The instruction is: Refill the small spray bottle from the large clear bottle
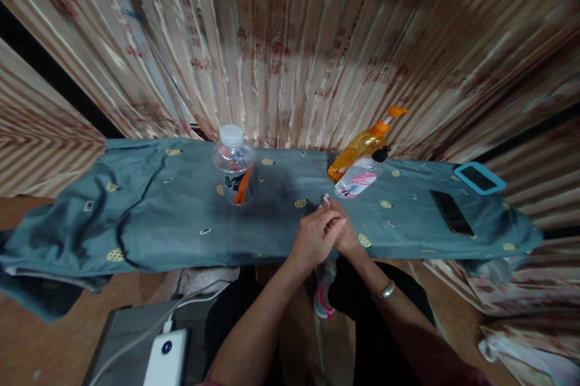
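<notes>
The left hand (315, 235) and right hand (342, 230) are pressed together at the near edge of the cloth-covered surface (181, 223), both closed on a small white item (325, 198) whose tip protrudes above the fingers; its identity cannot be determined. A clear bag with pink trim (324, 289) hangs below the hands, partly hidden by the wrists. Behind the hands lie an orange pump bottle (362, 144) and a clear bottle (360, 177), touching.

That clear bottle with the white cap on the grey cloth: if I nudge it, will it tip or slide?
The clear bottle looks nearly empty, so it is probably light and easy to tip. It stands upright on a soft, wrinkled grey cloth, so it would likely topple rather than slide. Once down, its round body may roll.
</notes>
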### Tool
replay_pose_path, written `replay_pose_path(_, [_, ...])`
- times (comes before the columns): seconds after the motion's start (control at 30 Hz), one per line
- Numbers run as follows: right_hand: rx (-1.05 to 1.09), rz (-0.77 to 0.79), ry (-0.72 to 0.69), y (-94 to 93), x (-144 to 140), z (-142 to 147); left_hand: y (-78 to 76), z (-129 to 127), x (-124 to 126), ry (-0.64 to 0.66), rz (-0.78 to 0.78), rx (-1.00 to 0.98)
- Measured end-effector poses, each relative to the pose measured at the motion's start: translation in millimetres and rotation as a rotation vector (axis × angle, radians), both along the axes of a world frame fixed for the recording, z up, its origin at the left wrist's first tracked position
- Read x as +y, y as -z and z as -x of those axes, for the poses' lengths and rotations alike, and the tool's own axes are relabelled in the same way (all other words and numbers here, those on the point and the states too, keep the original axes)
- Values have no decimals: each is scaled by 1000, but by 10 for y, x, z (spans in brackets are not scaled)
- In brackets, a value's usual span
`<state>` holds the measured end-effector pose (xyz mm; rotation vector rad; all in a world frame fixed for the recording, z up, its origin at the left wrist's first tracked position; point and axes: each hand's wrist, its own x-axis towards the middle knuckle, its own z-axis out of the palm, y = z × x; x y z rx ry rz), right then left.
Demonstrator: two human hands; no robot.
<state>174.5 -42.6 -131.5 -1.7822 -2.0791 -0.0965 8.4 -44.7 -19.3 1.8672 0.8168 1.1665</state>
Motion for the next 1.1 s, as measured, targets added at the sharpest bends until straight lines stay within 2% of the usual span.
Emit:
replay_pose_path(0.1, [33, 33, 85, -79, 236, -128, 3, -29, -32, 35, 0, 0])
replay_pose_path(0.17, [59, 55, 126, -88, 464, -33, 7, -61, -57, 53, 1, 17])
replay_pose_path(0.27, [98, 72, 145, -86, 777, 326, 11, -96, -71, 55, 7, 44])
replay_pose_path(0.37, [120, 107, 68, -131, 910, 781, 13, -106, -60, 59, 22, 48])
replay_pose_path(0.47, [124, 153, -82, -232, 828, 1189, 13, -108, -46, 62, 42, 52])
replay_pose_path(0.6, [113, 206, -275, -361, 476, 1552, 8, -116, -40, 43, 52, 60])
replay_pose_path(0.7, [123, 279, -383, -391, 153, 1665, 4, -120, -36, 52, 44, 49])
replay_pose_path(0.83, [197, 389, -490, -364, -151, 1655, 8, -128, -23, 52, 44, 42])
replay_pose_path(0.93, [343, 373, -479, -360, -219, 1587, 5, -129, -3, 36, 49, 44])
replay_pose_path(1.0, [428, 331, -403, -369, -206, 1529, -15, -115, 16, 15, 29, 32])
replay_pose_path(1.1, [433, 275, -288, -358, -158, 1435, -80, -79, 35, -42, -59, 16])
